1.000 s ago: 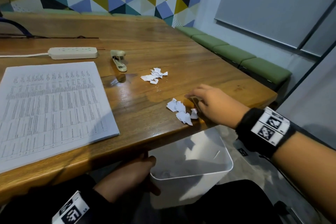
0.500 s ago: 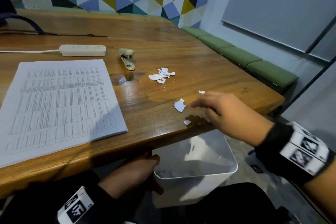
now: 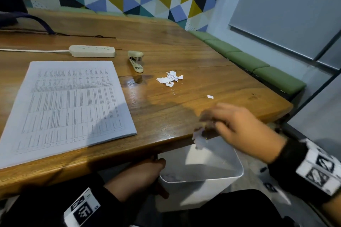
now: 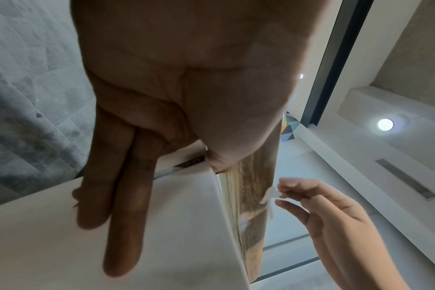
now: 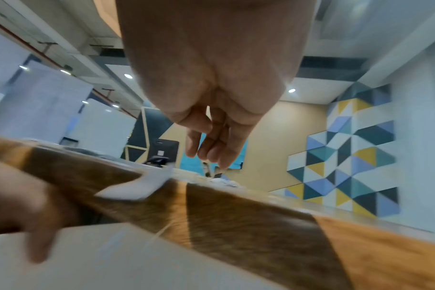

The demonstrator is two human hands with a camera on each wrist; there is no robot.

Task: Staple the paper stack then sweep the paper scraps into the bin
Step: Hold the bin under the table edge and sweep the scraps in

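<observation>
While my right hand [image 3: 238, 127] sits at the near edge of the bench [image 3: 166, 108], its fingers [image 4: 296, 208] are loosely curled and slightly apart, brushing a few paper scraps [image 3: 199, 139] that tip over the edge just above the bin [image 3: 227, 177]. Motion blur hides whether any scrap is actually pinched; I cannot tell. My left hand [image 3: 134, 178] is below the bench edge, holding the white bin by its left rim: fingers [image 4: 122, 206] straight and pressed together flat against the outer wall, thumb hooked over the rim. Some scraps lie in the bottom of the bin. A second clump of scraps [image 3: 170, 78] lies farther back on the bench, right of the stapler [image 3: 136, 61], and one small scrap [image 3: 210, 96] lies alone between that clump and my right hand. Paper stack [image 3: 64, 105] lies flat on the left of the bench, well apart from the scraps. Stapler rests just beyond its far right corner, untouched. A power strip [image 3: 92, 51] lies left of the stapler.
</observation>
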